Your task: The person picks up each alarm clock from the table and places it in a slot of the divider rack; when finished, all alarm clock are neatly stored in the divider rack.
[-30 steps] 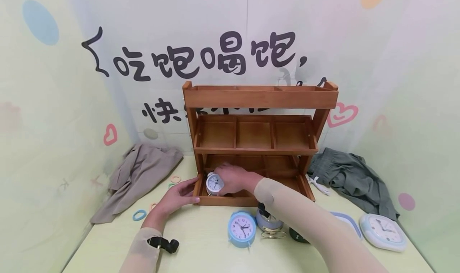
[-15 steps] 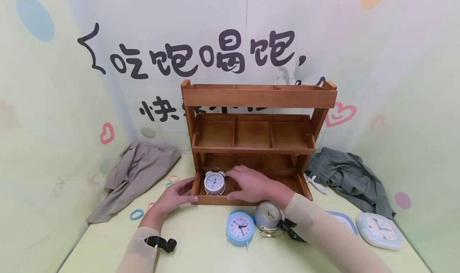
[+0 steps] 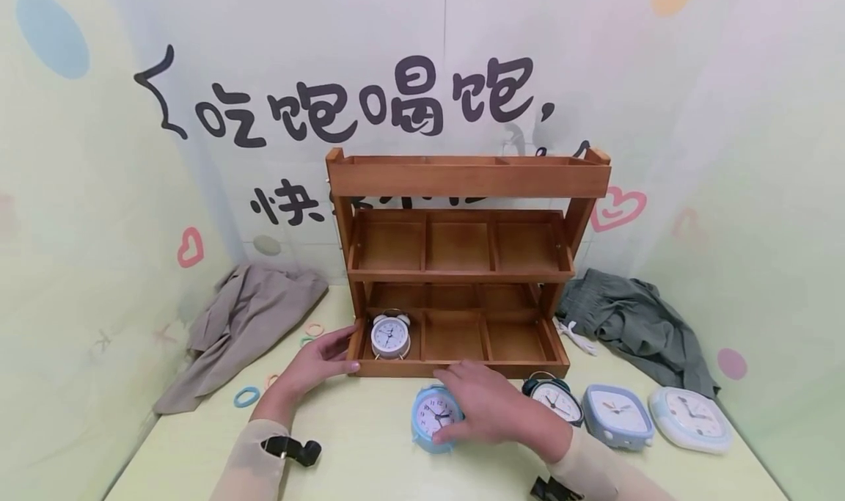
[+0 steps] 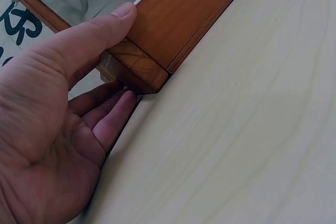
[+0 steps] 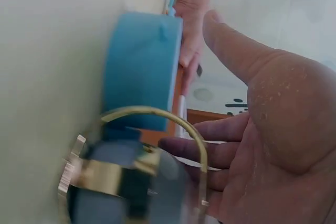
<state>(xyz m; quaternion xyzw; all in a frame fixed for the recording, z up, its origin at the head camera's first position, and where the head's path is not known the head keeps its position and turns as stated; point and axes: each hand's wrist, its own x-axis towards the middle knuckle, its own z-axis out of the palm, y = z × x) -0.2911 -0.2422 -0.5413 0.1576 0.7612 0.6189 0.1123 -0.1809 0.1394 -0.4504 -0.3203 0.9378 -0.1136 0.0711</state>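
My left hand [image 3: 315,363] grips the lower left corner of a brown wooden shelf rack [image 3: 470,182]; in the left wrist view the thumb lies on its front and the fingers curl behind the corner. A white twin-bell alarm clock [image 3: 391,337] stands in the bottom tier's left compartment. My right hand [image 3: 485,406] reaches over a round light-blue alarm clock [image 3: 430,417] on the table, thumb and fingers spread and partly covering its right side. The right wrist view shows a blurred clock with a gold handle [image 5: 152,109] beside that hand; in the head view the hand hides it.
A black alarm clock [image 3: 556,400], a blue square clock [image 3: 617,417] and a white oval clock [image 3: 692,419] sit at the right. Grey-brown cloth [image 3: 247,325] lies at the left, dark green cloth [image 3: 634,325] at the right. A blue ring [image 3: 246,396] rests near the left forearm.
My right hand has let go of the white alarm clock, leaving it in the bottom left compartment, and moved down and right to the light-blue clock. The left hand stays on the shelf corner.
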